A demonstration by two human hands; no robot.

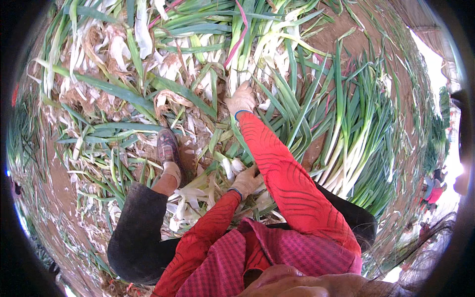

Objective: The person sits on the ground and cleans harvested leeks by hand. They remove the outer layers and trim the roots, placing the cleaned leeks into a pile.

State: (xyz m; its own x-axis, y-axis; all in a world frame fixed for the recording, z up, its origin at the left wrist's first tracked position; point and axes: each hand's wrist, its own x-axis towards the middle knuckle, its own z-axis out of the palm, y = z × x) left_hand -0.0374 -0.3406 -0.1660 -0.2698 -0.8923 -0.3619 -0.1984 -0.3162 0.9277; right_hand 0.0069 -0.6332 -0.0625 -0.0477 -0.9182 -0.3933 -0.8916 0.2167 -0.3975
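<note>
My right hand (pixel 242 98), in a pale knitted glove, reaches forward to the white root ends of green onions (pixel 237 70) bundled with a pink ribbon. It touches them, but whether its fingers are closed on a stalk is unclear. Closer to my body, my left hand (pixel 246 182), gloved alike, is low among loose leaves and peelings, just below a white onion end (pixel 236 165). The fingertips of that hand are partly hidden beside my right forearm, so its grip does not show. Long cleaned green onions (pixel 347 156) lie in a pile at the right.
Untrimmed onions with brown roots (pixel 118 48) are heaped at the upper left. My shoe (pixel 169 146) stands among stripped leaves and skins (pixel 189 200). Bare brown ground (pixel 337 33) shows at the upper right. A person in red and blue (pixel 435 191) is far off at the right edge.
</note>
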